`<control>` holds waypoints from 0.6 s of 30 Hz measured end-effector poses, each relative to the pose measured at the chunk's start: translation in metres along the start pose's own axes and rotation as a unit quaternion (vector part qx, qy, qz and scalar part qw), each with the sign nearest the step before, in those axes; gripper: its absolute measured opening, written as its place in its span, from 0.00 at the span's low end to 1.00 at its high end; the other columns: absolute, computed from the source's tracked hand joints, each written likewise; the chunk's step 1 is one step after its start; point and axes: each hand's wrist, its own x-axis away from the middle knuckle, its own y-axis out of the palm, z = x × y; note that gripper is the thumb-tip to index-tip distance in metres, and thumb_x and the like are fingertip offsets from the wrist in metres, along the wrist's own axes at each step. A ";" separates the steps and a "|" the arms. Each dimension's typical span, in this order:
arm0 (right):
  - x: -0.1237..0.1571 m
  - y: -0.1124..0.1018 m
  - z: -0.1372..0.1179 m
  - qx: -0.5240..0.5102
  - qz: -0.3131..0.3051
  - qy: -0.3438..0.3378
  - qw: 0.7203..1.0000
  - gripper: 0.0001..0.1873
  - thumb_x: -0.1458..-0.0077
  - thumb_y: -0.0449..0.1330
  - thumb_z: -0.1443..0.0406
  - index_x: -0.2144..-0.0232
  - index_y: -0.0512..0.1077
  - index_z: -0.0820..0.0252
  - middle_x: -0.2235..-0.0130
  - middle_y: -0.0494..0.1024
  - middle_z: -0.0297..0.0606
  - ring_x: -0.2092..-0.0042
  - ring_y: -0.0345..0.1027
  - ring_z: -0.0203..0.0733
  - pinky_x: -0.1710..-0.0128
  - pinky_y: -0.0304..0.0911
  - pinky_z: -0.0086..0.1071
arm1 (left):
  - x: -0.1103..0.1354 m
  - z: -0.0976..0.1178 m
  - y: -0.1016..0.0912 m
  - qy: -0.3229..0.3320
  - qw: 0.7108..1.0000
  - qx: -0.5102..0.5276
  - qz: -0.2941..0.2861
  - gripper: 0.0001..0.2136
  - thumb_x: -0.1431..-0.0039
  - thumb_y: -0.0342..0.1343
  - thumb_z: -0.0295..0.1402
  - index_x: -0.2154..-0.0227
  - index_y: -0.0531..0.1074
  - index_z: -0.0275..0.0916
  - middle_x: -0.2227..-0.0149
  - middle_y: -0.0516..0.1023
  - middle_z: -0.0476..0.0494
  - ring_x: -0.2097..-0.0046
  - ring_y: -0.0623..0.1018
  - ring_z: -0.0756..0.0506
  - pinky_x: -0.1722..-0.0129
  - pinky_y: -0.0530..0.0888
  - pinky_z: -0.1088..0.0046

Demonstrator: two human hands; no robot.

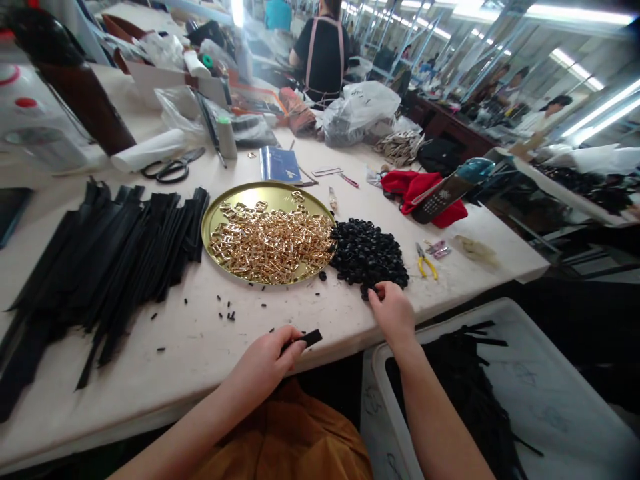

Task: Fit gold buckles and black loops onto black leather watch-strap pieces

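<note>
My left hand [281, 353] is closed round a short black strap [313, 338], whose flat end sticks out past the thumb near the table's front edge. To the right, my right hand [393, 308] reaches the near edge of a heap of small black ring-like pieces [370, 250]. Its thumb and index finger pinch at one of these pieces [365, 292], partly hidden by the fingertips. Behind my hands lies a round gold tray [213, 217] heaped with small gold metal buckles [273, 243]. A pile of long black straps [110, 247] covers the left of the table.
Yellow-handled pliers [427, 262] lie right of the heap. A white bin [530, 360] with black strips stands below the table's right edge. Farther back are scissors [173, 169], a blue booklet [280, 165], a red cloth [413, 187] and plastic bags [357, 113]. A person [325, 53] sits beyond.
</note>
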 end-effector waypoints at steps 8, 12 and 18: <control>0.006 -0.004 -0.001 -0.090 0.000 0.007 0.996 0.18 0.47 0.51 0.57 0.61 0.68 0.65 0.69 0.75 0.44 0.69 0.67 0.42 0.68 0.61 0.35 | 0.012 -0.002 -0.004 0.014 1.000 0.012 0.021 0.12 0.44 0.43 0.39 0.68 0.69 0.38 0.74 0.73 0.49 0.71 0.70 0.48 0.70 0.62 0.75; 0.011 -0.006 -0.004 -0.077 -0.019 -0.020 0.997 0.16 0.49 0.54 0.58 0.62 0.69 0.62 0.67 0.74 0.42 0.69 0.66 0.43 0.67 0.59 0.36 | 0.021 -0.003 -0.004 0.022 0.999 0.020 0.032 0.12 0.44 0.43 0.39 0.69 0.69 0.38 0.75 0.72 0.50 0.71 0.70 0.48 0.71 0.62 0.75; 0.019 -0.005 -0.015 -0.060 -0.042 -0.057 0.996 0.02 0.56 0.57 0.68 0.76 0.70 0.59 0.68 0.71 0.42 0.65 0.64 0.45 0.62 0.55 0.38 | 0.032 -0.008 -0.002 0.042 0.998 0.027 0.044 0.12 0.44 0.43 0.39 0.70 0.68 0.38 0.76 0.72 0.50 0.71 0.70 0.48 0.70 0.62 0.75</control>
